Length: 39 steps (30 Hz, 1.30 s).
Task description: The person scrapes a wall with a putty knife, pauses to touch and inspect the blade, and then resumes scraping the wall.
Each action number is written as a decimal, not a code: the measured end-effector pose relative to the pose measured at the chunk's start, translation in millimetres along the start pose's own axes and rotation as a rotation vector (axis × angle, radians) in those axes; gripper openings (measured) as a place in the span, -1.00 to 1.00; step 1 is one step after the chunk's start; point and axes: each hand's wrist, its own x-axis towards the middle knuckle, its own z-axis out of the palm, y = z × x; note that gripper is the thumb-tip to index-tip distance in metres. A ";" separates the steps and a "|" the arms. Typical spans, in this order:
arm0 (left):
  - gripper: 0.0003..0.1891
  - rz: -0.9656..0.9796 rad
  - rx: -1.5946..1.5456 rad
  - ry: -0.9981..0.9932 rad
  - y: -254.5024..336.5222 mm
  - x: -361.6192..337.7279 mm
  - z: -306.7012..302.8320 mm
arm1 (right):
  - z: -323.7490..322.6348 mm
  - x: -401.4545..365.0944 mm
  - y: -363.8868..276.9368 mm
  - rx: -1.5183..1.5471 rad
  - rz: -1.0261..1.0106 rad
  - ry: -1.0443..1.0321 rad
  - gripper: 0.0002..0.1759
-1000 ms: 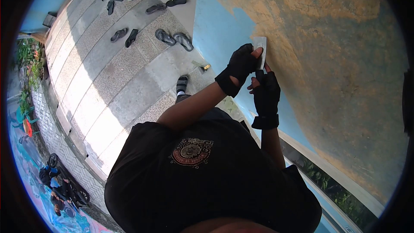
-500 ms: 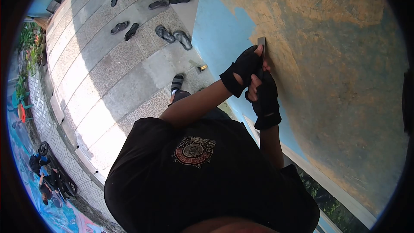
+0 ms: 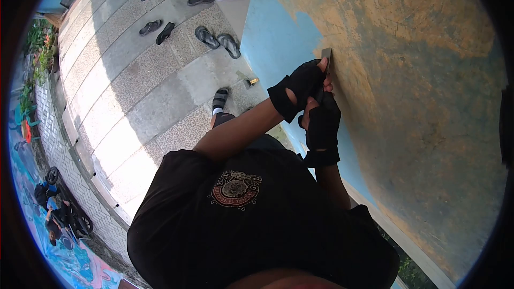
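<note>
My left hand [image 3: 304,90], in a black fingerless glove, is closed around a scraper [image 3: 327,53], with the thumb lying near its flat metal blade. The blade's tip meets the wall [image 3: 407,91] close to the boundary between blue paint and a bare tan, patchy area. Just below, my right hand [image 3: 323,128], gloved the same way, is closed at the lower end of the tool. Its fingers partly hide the handle.
Several sandals and shoes [image 3: 228,45] lie on the paved floor [image 3: 160,91] to the left. A small yellowish object [image 3: 253,81] sits by the wall's foot. Farther left are a person with a motorbike [image 3: 75,217], plants [image 3: 45,56] and a painted mural [image 3: 80,265].
My right hand and forearm have shifted slightly left and down. My left hand has moved a little, and the scraper's blade is still against the wall. The view has shifted slightly.
</note>
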 end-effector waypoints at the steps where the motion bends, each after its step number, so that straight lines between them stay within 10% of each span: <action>1: -0.63 -0.002 -0.003 0.004 5.5 0.4 -2.3 | 4.3 1.4 -1.3 -0.001 0.005 0.000 -0.92; 13: -0.62 -0.077 -0.024 -0.014 17.9 -1.5 -5.0 | 9.0 7.6 12.9 -0.160 -0.224 -0.021 -0.98; 15: -0.62 -0.049 -0.024 -0.017 12.3 -3.1 2.8 | 5.1 0.4 0.1 -0.013 0.026 0.005 -0.95; 39: -0.53 -0.063 0.093 0.031 8.4 1.7 2.2 | -5.4 -2.4 6.1 -0.077 0.051 0.005 -0.91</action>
